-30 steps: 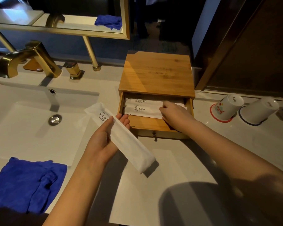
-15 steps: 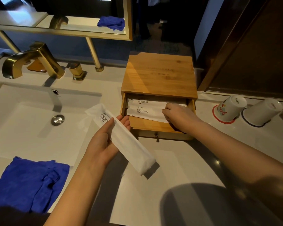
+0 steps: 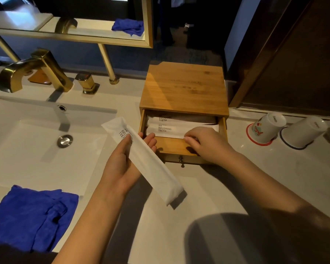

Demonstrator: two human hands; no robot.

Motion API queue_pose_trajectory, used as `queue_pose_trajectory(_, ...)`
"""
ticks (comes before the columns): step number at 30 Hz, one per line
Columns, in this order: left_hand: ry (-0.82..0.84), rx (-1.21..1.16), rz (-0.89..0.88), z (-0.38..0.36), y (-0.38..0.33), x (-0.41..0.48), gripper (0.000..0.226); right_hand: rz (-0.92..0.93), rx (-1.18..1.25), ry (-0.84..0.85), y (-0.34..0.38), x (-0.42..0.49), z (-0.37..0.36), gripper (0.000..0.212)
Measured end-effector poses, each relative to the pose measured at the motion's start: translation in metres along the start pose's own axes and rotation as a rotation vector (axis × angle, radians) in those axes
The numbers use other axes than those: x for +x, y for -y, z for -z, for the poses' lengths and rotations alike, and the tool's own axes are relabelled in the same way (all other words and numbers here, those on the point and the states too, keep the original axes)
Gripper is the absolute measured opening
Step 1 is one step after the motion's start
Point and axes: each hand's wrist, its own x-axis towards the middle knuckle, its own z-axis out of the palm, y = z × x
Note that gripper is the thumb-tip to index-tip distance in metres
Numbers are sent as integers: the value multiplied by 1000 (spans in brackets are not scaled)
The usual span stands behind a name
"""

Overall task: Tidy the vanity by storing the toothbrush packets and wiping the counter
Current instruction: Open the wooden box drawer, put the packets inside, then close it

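My left hand (image 3: pixel 122 164) holds a long white toothbrush packet (image 3: pixel 152 168) marked "BRUSHING TEETH", slanted over the counter (image 3: pixel 208 197) in front of the wooden box (image 3: pixel 183 86). The box's drawer (image 3: pixel 170 147) is pulled open. Two more white packets (image 3: pixel 168 128) lie flat inside it, one behind the other. My right hand (image 3: pixel 206 143) rests in the drawer with its fingertips curled on the front packet's right end; I cannot tell whether it grips the packet. A crumpled blue cloth (image 3: pixel 31 216) lies at the near left by the sink.
A white sink (image 3: pixel 27 149) with a gold faucet (image 3: pixel 32 71) fills the left. Two white cups (image 3: pixel 267 128) stand upside down on coasters at the right. A gold-framed mirror (image 3: pixel 71 21) stands behind, a dark door to the far right.
My right hand has slid slightly left along the front packet in the drawer. My left hand still holds its packet in much the same place.
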Motion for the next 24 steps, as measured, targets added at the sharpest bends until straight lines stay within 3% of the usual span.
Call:
queue_pose_trajectory(2,51,7,-17,-8,4,1,32,18,214,-18,22,-12,3,26)
queue_pose_trajectory(4,91,46,-50,-19,10,3,30,-13,452,88,43,-21,7,21)
queue_pose_trajectory(6,112,78,-90,-30,16,7,30,-73,543,172,53,-24,9,19)
queue_pose_trajectory(10,108,117,-137,-36,20,9,32,-186,665,105,48,-25,17,12)
queue_pose_trajectory(17,-24,362,-199,-27,15,5,15,-191,621,54,38,-26,27,8)
queue_pose_trajectory(20,-57,435,-222,-24,11,3,13,-126,484,19,30,-18,32,13)
queue_pose_trajectory(24,-182,678,-435,-10,0,8,22,-119,258,-173,15,-7,52,18)
